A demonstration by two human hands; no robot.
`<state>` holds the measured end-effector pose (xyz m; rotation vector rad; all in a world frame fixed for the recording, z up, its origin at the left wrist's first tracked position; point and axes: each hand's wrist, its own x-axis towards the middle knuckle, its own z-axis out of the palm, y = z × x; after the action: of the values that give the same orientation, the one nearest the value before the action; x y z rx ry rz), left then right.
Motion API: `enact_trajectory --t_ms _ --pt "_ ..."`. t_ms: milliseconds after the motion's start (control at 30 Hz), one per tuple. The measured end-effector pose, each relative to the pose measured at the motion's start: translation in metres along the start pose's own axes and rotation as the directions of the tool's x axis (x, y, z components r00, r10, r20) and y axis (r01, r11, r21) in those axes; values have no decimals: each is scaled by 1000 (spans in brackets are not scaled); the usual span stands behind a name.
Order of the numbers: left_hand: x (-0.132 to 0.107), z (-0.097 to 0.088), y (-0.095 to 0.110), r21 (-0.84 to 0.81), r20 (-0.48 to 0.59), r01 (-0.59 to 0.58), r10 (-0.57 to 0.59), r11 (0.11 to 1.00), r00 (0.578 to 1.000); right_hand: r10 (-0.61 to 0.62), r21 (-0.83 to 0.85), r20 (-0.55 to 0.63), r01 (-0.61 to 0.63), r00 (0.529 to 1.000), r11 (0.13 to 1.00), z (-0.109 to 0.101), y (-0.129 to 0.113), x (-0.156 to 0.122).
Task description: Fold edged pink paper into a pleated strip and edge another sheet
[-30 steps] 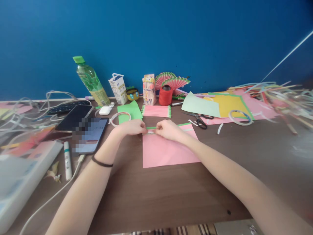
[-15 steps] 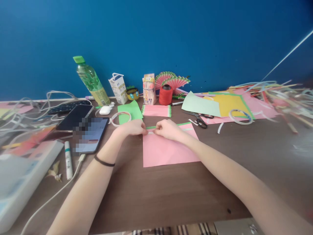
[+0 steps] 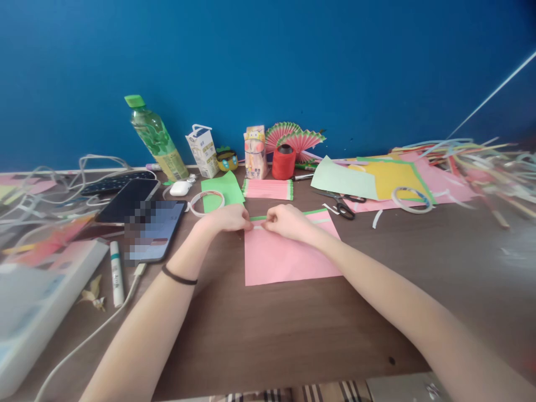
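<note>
A sheet of pink paper (image 3: 288, 259) with a green far edge lies flat on the table. A pale, narrow strip of tape (image 3: 322, 221) runs along it just inside that edge. At the sheet's far left corner, my left hand (image 3: 229, 218) is closed, thumb and fingertips pinching the paper's edge by the strip's end. My right hand (image 3: 288, 222) is closed beside it, its fingertips pinched on the strip; its wrist covers part of the sheet. The exact grip of both hands is partly hidden by the fingers.
Behind are green paper (image 3: 224, 187), a tape roll (image 3: 207, 203), a pleated pink strip (image 3: 268, 190) and red thread spool (image 3: 283, 162). Scissors (image 3: 341, 205) and coloured papers (image 3: 393, 178) lie right. Phones (image 3: 154, 231), a marker (image 3: 117, 273) and bottle (image 3: 159, 139) are left.
</note>
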<state>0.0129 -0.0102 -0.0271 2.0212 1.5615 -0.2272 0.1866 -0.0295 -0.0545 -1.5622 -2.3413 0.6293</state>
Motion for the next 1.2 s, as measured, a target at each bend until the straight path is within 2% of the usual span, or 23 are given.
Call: enact_trajectory --t_ms 1200 --pt "0 0 -1 -78 31 0 3 997 1000 11 -80 3 -11 1000 997 3 -1 0"
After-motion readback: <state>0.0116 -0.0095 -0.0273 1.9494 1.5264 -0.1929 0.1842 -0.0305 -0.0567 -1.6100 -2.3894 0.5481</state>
